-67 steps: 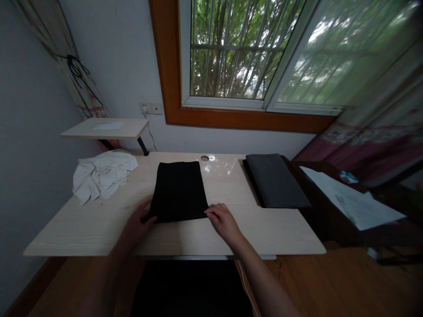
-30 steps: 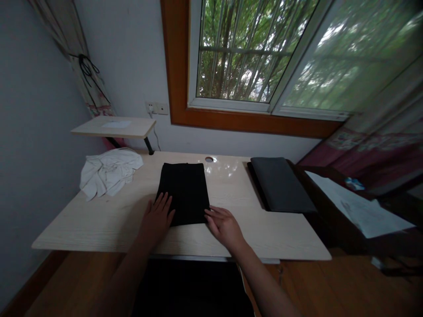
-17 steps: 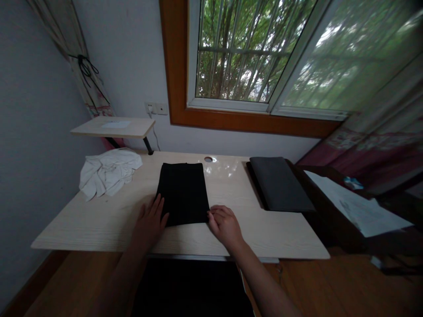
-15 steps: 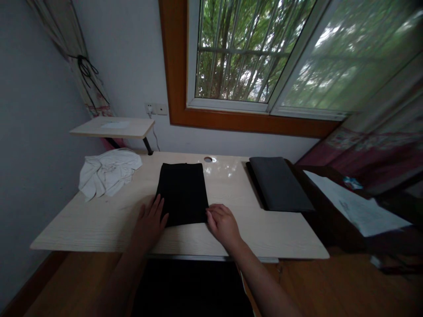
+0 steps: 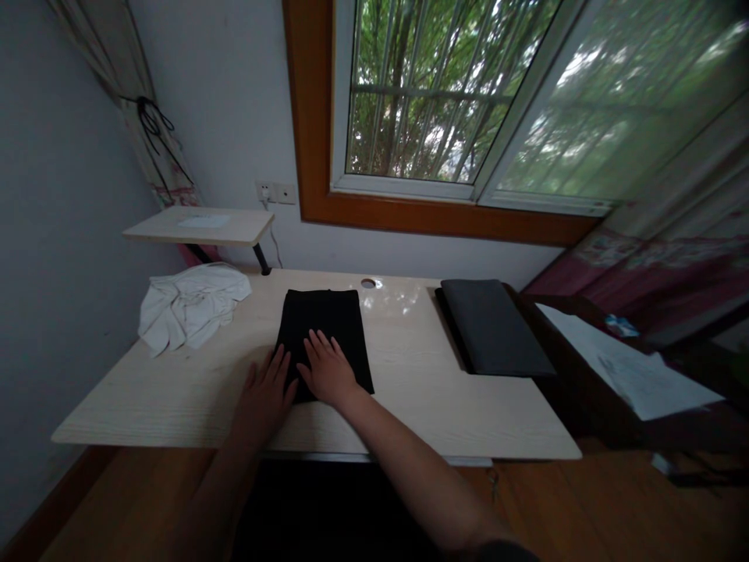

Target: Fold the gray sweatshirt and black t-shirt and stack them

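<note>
A folded black cloth (image 5: 323, 312), perhaps a garment, lies flat on the pale wooden desk (image 5: 421, 414) in front of me. My left hand (image 5: 266, 398) rests at its near left edge, fingers stretched out, partly on the cloth and partly on the desk. On the lower middle of the cloth lies my right hand (image 5: 328, 368), palm down with the fingers spread. The two hands are close together, and neither grips anything. Part of the cloth is hidden under them.
A crumpled white cloth (image 5: 190, 304) lies at the desk's left, below a small raised shelf (image 5: 234, 225). Dark grey folded items (image 5: 497, 328) are stacked at the right. Beyond the desk's right edge is a white sheet (image 5: 626, 367) on a dark surface.
My right hand has moved left from the cloth's near right corner onto its middle, and its fingers have opened out flat. My left hand stays in place.
</note>
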`<state>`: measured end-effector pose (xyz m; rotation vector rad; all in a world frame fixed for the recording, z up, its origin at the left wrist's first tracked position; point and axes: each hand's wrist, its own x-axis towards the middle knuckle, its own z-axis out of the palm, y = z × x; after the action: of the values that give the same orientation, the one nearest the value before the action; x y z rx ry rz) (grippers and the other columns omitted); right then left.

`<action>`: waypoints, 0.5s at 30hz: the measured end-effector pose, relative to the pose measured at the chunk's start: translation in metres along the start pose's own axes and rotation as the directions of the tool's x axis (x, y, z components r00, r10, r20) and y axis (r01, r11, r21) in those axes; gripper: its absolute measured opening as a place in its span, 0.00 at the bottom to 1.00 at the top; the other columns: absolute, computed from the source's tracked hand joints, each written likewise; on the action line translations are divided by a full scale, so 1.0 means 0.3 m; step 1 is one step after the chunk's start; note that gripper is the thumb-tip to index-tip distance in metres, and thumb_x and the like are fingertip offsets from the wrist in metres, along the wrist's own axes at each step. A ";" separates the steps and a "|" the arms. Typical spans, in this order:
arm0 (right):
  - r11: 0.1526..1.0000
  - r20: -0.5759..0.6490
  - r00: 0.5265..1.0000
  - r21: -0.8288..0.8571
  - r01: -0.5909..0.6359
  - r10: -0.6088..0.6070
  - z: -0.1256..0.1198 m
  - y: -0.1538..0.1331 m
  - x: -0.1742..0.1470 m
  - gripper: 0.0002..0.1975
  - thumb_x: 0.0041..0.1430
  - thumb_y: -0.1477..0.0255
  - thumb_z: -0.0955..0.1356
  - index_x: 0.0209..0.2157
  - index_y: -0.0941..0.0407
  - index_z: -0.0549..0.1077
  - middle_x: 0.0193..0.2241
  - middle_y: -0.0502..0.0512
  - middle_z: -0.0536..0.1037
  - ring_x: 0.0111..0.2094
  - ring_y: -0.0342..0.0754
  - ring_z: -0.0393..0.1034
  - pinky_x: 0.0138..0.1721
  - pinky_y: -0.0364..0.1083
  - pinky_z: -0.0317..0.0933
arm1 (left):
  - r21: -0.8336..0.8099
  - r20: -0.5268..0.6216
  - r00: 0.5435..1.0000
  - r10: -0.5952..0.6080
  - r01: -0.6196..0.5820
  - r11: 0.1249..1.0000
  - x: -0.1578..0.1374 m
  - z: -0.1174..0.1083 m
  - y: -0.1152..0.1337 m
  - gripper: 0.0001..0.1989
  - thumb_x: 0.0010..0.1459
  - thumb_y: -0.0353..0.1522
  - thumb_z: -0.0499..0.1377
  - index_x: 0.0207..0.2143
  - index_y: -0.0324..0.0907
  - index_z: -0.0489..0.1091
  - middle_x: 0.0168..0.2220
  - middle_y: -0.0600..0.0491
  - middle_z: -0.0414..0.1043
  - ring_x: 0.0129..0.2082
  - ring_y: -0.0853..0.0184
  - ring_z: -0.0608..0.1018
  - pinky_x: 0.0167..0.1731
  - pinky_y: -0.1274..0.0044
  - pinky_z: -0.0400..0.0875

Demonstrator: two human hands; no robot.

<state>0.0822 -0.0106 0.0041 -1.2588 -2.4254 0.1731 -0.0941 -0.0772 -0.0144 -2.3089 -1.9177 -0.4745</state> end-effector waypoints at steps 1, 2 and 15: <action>1.000 0.000 1.000 -0.005 -0.010 0.010 0.007 0.010 -0.005 0.32 0.72 0.56 0.60 0.68 0.61 0.60 0.71 0.63 0.53 0.72 0.58 0.46 0.71 0.61 0.44 | -0.003 -0.002 1.000 -0.004 0.004 1.000 0.000 0.001 0.001 0.30 0.69 0.40 0.49 0.70 0.40 0.56 0.72 0.41 0.51 0.71 0.52 0.57 0.67 0.51 0.51; 1.000 -0.006 1.000 -0.008 -0.021 0.021 0.009 0.023 -0.011 0.32 0.72 0.56 0.60 0.68 0.60 0.60 0.71 0.63 0.53 0.72 0.58 0.45 0.71 0.61 0.44 | -0.005 -0.005 1.000 -0.010 0.010 1.000 0.000 0.001 0.002 0.30 0.69 0.40 0.49 0.70 0.41 0.56 0.72 0.41 0.51 0.71 0.52 0.57 0.67 0.51 0.51; 0.989 -0.063 0.991 -0.075 -0.125 0.120 -0.074 0.286 -0.125 0.31 0.71 0.58 0.61 0.69 0.58 0.60 0.70 0.62 0.54 0.71 0.58 0.49 0.69 0.62 0.48 | -0.017 -0.004 1.000 -0.017 0.017 1.000 -0.001 -0.005 0.006 0.30 0.69 0.41 0.48 0.70 0.42 0.54 0.73 0.43 0.49 0.71 0.52 0.57 0.68 0.52 0.49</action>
<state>0.1752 0.0079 -0.0114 -1.4287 -2.3270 0.0748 -0.0926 -0.0782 -0.0127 -2.3021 -1.9401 -0.4979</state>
